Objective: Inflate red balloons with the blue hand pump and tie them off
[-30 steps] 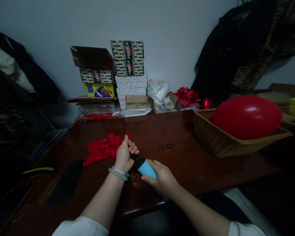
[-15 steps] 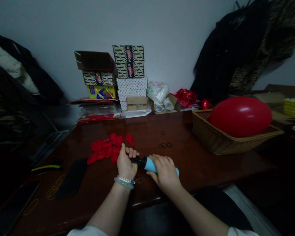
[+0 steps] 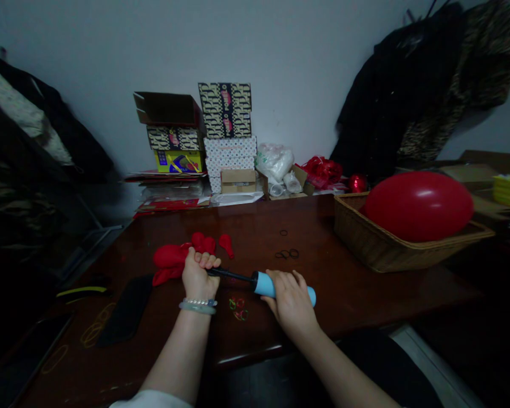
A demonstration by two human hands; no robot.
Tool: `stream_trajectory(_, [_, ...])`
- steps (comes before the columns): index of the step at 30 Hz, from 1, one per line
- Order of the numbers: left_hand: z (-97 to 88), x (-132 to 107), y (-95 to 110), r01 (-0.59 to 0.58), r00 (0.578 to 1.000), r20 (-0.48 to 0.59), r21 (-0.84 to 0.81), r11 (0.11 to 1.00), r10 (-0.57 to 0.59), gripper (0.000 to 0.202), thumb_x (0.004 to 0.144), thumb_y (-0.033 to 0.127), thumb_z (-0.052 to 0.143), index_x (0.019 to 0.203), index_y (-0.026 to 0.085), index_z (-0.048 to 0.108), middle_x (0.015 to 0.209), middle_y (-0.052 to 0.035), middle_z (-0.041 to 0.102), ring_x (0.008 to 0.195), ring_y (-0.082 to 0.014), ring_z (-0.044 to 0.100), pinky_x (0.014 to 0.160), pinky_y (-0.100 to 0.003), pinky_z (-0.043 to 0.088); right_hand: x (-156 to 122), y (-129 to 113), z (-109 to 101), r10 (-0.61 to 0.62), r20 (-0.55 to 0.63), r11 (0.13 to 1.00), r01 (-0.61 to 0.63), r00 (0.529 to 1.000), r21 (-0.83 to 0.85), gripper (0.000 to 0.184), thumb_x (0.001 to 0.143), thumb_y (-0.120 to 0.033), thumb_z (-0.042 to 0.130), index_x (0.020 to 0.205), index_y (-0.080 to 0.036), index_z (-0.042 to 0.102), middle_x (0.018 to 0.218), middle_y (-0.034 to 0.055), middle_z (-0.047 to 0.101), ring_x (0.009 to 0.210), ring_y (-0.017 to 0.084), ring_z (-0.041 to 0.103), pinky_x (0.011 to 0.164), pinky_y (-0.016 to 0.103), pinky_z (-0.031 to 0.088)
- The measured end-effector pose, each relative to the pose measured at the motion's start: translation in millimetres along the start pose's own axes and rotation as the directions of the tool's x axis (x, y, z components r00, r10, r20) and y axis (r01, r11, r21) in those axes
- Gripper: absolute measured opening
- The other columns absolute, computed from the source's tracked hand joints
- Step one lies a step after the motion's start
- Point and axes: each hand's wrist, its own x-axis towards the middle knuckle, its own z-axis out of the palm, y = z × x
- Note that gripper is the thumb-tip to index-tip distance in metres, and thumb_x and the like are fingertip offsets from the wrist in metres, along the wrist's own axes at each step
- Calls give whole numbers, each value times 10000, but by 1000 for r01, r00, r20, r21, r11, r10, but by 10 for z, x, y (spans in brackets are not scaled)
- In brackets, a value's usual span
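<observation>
A hand pump has a light blue barrel (image 3: 264,284) and a thin black rod (image 3: 233,275), which shows between my two hands. My right hand (image 3: 291,300) is wrapped around the blue barrel. At the rod's other end my left hand (image 3: 199,277), with bracelets at the wrist, is closed on the pump's black end; its grip hides that end. Just beyond the left fist a rounded, slightly swollen red balloon (image 3: 169,256) shows; whether its neck is in the fist I cannot tell. Flat red balloons (image 3: 203,242) lie behind, and a single red balloon (image 3: 226,245) lies apart.
A wicker basket (image 3: 372,249) with a big inflated red balloon (image 3: 420,205) stands at the right. Small coloured bands (image 3: 239,313) and black bands (image 3: 287,254) lie on the table. A dark flat object (image 3: 125,311) and yellowish bands (image 3: 97,328) are at left; boxes (image 3: 230,156) stand behind.
My left hand has moved left, away from the right hand, baring more of the black rod. The red balloon beside the left fist looks rounder. Small coloured bands show more fully.
</observation>
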Motion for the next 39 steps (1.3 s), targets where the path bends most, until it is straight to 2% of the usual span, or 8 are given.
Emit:
stream_trajectory(5, [-8, 37, 46, 12, 1000, -6, -17, 1000, -12, 409, 945, 285, 437, 583, 191, 273, 412, 85, 269, 338, -54, 273, 398, -208, 261, 3, 49, -92, 37, 51, 999, -36, 998, -20, 493, 813, -294, 680, 1267, -211, 506, 1200, 80, 637, 1073, 248, 579, 1034, 496, 308])
stream_trajectory(12, [-43, 66, 95, 21, 999, -31, -51, 998, -23, 425, 965, 304, 399, 579, 193, 260, 413, 78, 271, 332, -59, 291, 397, -214, 273, 42, 142, -185, -11, 55, 999, 9, 998, 34, 457, 820, -285, 661, 1250, -209, 528, 1187, 92, 646, 1073, 254, 590, 1024, 499, 326])
stream_trajectory(21, [-50, -26, -140, 36, 999, -27, -41, 999, -37, 359, 941, 285, 459, 610, 181, 365, 469, 76, 323, 394, -64, 365, 452, -207, 368, 17, 80, -100, -17, -3, 1000, 17, 1000, 19, 435, 842, -294, 630, 1250, -175, 540, 1179, 118, 634, 1030, 279, 566, 887, 423, 411])
stream_trajectory(27, [-12, -157, -350, 34, 997, -66, 82, 996, -29, 312, 925, 300, 499, 644, 171, 454, 503, 55, 401, 496, -96, 486, 626, -272, 507, -21, 41, -6, -3, -23, 1000, 4, 1000, 17, 451, 843, -291, 630, 1265, -166, 530, 1185, 110, 634, 1033, 268, 553, 898, 414, 392])
stream_trajectory(30, [-20, -204, -433, 52, 997, -59, 104, 993, -46, 334, 911, 329, 528, 627, 173, 449, 499, 57, 392, 523, -103, 514, 712, -315, 533, -32, 33, 28, -5, -36, 1000, 6, 999, 18, 449, 850, -304, 621, 1269, -171, 527, 1184, 106, 635, 1040, 258, 554, 915, 415, 380])
stream_trajectory(34, [-36, -245, -527, 61, 995, -84, 121, 991, -51, 262, 904, 296, 547, 690, 146, 530, 591, 14, 505, 629, -120, 587, 805, -358, 535, -30, 34, 47, 4, -30, 1000, -4, 1000, 4, 447, 850, -300, 623, 1269, -176, 527, 1194, 94, 634, 1055, 250, 552, 949, 420, 354])
stream_trajectory(36, [-44, -267, -568, 73, 995, -71, 115, 991, -65, 227, 905, 295, 547, 741, 138, 561, 594, 17, 498, 635, -123, 588, 806, -369, 536, -26, 37, 52, 3, -36, 1000, -3, 999, 0, 438, 854, -291, 617, 1268, -177, 527, 1196, 95, 634, 1060, 248, 553, 956, 423, 346])
stream_trajectory(39, [-44, -303, -598, 68, 997, -50, 102, 992, -63, 253, 910, 335, 535, 738, 149, 544, 533, 56, 399, 514, -91, 494, 671, -301, 529, -19, 38, 50, -8, -46, 1000, 8, 999, 7, 410, 865, -283, 601, 1258, -189, 533, 1183, 98, 642, 1056, 241, 563, 975, 436, 329])
